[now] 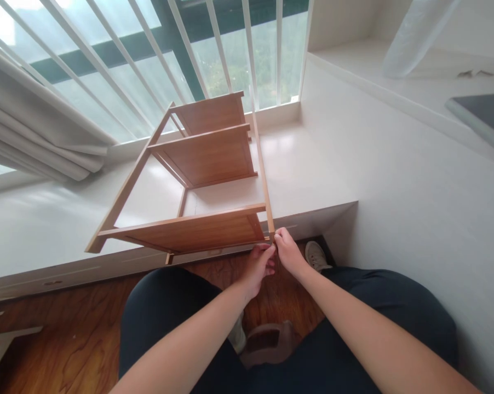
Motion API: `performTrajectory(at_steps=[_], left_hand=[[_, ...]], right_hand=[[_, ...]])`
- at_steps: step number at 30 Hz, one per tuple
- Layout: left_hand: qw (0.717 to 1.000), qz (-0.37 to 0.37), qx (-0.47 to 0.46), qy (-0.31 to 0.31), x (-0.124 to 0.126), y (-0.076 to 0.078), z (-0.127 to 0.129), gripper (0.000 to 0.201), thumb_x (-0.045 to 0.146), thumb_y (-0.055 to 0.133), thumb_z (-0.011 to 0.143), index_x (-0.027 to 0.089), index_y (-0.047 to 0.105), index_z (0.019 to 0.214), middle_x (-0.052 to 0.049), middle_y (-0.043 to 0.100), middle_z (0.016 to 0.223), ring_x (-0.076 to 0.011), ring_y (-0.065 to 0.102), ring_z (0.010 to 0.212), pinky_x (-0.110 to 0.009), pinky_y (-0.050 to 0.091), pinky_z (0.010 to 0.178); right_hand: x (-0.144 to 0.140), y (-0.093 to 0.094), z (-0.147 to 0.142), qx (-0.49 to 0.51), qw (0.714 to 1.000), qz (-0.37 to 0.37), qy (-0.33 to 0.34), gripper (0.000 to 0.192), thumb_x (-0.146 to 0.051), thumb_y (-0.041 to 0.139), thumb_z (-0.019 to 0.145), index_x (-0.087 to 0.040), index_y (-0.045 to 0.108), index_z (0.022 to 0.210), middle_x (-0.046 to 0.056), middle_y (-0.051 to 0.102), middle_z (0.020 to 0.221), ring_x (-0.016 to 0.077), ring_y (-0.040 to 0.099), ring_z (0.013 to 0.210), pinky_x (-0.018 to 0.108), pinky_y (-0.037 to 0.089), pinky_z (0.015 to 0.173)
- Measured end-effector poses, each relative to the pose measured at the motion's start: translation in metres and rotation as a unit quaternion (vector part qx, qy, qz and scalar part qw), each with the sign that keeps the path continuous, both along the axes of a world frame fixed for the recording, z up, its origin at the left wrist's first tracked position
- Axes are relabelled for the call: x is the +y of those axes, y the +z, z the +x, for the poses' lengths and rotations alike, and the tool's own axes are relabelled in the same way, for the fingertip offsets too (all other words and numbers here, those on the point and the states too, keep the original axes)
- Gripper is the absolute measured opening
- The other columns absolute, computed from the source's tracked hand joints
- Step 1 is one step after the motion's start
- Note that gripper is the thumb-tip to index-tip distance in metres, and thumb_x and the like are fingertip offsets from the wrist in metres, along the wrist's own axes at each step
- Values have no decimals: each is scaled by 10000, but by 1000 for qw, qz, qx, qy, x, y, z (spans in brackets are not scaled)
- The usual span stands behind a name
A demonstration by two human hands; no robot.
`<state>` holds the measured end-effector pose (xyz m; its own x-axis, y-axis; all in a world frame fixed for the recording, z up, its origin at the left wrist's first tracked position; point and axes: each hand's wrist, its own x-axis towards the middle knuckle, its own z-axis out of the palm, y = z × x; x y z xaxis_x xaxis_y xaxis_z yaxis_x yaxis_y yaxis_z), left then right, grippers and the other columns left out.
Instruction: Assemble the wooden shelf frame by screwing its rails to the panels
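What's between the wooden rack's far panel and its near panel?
In the head view, the middle panel lies between the far panel and near panel. The white ledge shows through the nearer gap.

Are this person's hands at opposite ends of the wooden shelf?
No, the left hand and right hand are together at one near corner of the wooden shelf.

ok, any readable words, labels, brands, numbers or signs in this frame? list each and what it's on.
None readable.
Wooden rack: no lettering visible on the boards or posts.
Dark flat object at the right edge: no marking visible; it is partly out of frame.
Shoe by the wall: too small and soft to tell whether it carries a brand.
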<state>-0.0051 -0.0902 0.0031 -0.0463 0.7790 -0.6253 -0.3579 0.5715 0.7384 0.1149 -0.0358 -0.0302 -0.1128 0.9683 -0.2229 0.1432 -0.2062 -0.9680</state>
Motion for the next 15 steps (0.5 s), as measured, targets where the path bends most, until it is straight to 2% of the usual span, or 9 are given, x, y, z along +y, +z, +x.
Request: performTrajectory(at_steps=[4, 10, 15], left_hand=[[1000, 4, 6, 26, 10, -2, 4, 543, 486, 977, 594, 222, 699, 977, 9, 677, 881, -89, 541, 682, -236, 448, 625], [999, -1, -20, 48, 18, -2, 1, 465, 405, 1005, 544, 200, 771, 889, 13, 668, 806, -70, 498, 645, -215, 412, 599], [996, 3, -50, 76, 20, -3, 4, 413, 336, 1007, 540, 186, 800, 863, -14, 706, 835, -85, 560, 712, -208, 431, 621]], right_hand=[[1, 5, 5, -25, 999, 12, 24, 195, -444, 418, 939, -264, 442, 867, -38, 550, 747, 210, 561, 765, 320, 413, 724], [6, 20, 14, -69, 994, 28, 80, 165, -402, 465, 966, -263, 491, 880, -37, 576, 715, 204, 550, 702, 313, 363, 709], [15, 28, 27, -152, 978, 59, 130, 156, -353, 416, 1010, -261, 508, 925, 13, 673, 834, 225, 630, 816, 321, 390, 774]])
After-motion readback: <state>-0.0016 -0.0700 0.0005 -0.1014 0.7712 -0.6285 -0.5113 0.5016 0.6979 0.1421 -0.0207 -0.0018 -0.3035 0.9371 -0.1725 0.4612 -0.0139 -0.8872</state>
